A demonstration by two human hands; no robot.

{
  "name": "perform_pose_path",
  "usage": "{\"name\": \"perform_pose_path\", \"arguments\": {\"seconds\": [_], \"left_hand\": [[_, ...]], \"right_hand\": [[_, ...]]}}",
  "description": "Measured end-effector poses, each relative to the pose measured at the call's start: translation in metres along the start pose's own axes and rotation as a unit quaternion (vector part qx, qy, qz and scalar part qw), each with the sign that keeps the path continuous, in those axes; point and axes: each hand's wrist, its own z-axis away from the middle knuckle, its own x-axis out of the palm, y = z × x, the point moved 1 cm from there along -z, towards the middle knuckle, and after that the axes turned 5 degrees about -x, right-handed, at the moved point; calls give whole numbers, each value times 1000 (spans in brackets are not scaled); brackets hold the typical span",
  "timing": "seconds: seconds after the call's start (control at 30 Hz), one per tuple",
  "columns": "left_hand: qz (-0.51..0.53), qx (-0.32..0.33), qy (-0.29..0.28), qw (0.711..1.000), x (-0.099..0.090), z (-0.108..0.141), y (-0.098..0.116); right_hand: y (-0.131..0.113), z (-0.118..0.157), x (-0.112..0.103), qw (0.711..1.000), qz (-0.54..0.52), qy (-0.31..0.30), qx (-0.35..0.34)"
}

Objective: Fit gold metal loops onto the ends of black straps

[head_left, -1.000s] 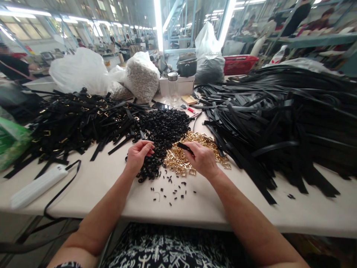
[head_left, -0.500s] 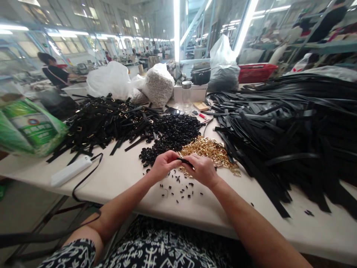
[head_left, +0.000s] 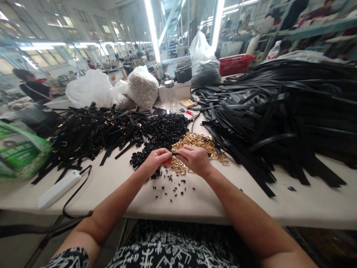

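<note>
Between my two hands is a short black strap (head_left: 174, 153), mostly covered by fingers. My left hand (head_left: 156, 160) pinches its left end with thumb and forefinger. My right hand (head_left: 195, 159) is closed around the other end, palm down. Just behind the hands lies a heap of gold metal buckles (head_left: 192, 141). A mound of small black loops (head_left: 164, 130) rises beyond my left hand. Tiny black pieces (head_left: 175, 189) are scattered on the table in front of my hands. Whether a buckle or loop is on the strap is hidden.
Black straps with gold buckles (head_left: 92, 130) pile up at left; long black straps (head_left: 251, 111) cover the right side. Behind stand stuffed plastic bags (head_left: 143, 87), a glass jar (head_left: 169, 93) and a red basket (head_left: 235, 64). A white bar-shaped object (head_left: 58, 190) lies on the table (head_left: 111, 201).
The view has turned to the right, so the scene sits further left. Both hands still hold the strap; the left hand's fingers are now more pinched at its end.
</note>
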Motion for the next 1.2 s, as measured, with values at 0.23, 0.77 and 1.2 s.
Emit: {"name": "perform_pose_path", "arguments": {"seconds": [0.23, 0.77, 1.2], "left_hand": [[-520, 180, 49, 834, 0, 3, -3], [-639, 273, 74, 716, 6, -11, -16], [-355, 170, 97, 914, -8, -21, -3]], "right_hand": [[11, 0, 0, 998, 3, 19, 52], [13, 3, 9, 998, 15, -9, 63], [16, 3, 8, 996, 2, -13, 85]]}}
